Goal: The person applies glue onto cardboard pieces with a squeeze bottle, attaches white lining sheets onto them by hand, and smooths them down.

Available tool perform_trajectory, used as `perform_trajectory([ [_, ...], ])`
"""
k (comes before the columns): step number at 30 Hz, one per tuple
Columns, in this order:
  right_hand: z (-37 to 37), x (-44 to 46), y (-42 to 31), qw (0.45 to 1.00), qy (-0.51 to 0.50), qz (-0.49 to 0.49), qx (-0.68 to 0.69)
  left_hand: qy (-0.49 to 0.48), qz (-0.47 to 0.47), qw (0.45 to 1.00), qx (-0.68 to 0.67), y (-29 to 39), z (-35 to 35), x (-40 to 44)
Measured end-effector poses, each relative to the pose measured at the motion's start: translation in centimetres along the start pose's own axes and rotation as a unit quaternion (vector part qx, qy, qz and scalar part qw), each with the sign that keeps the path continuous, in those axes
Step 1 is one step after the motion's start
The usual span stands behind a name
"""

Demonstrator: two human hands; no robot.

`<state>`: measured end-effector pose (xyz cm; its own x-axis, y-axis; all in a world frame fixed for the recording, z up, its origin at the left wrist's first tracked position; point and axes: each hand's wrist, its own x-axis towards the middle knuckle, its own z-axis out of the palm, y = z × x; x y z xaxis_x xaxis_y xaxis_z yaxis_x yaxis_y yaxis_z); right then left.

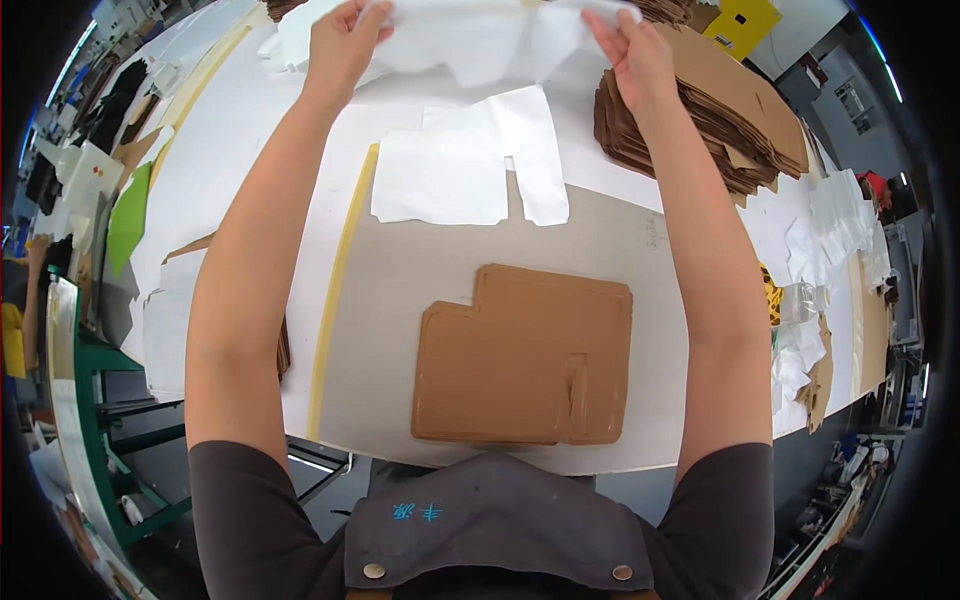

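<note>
A thin white sheet is stretched between my hands at the far side of the table. My left hand pinches its left end, with thumb and fingers together. At the right end, my right hand grips the corner between its fingers. Just below the sheet, a white cut piece with a narrow slot lies flat on the grey board. Closer to my body rests a brown panel with a notched upper left corner and a slit at its lower right.
A thick stack of brown pieces stands by my right forearm. White pieces lie beyond my left forearm. Yellow tape runs along the board's left side. Crumpled white material and a clear plastic item sit at the right.
</note>
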<state>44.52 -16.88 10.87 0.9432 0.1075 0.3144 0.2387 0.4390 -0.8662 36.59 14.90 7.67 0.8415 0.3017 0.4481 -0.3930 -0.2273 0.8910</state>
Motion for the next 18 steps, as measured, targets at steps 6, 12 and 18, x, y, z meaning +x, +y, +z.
perform_trajectory([
  [6,-1.0,-3.2,-0.9,0.992,-0.09,0.006,-0.089,0.022,0.062,0.987,0.148,3.6,0.2,-3.2],
  [12,-5.5,-13.2,1.3,0.918,-0.244,0.103,-0.296,-0.225,0.029,0.942,0.248,3.2,-0.8,-13.5],
  [18,-7.4,-18.1,0.5,0.871,-0.261,0.085,-0.408,-0.285,0.004,0.932,0.222,1.7,-1.8,-17.6],
])
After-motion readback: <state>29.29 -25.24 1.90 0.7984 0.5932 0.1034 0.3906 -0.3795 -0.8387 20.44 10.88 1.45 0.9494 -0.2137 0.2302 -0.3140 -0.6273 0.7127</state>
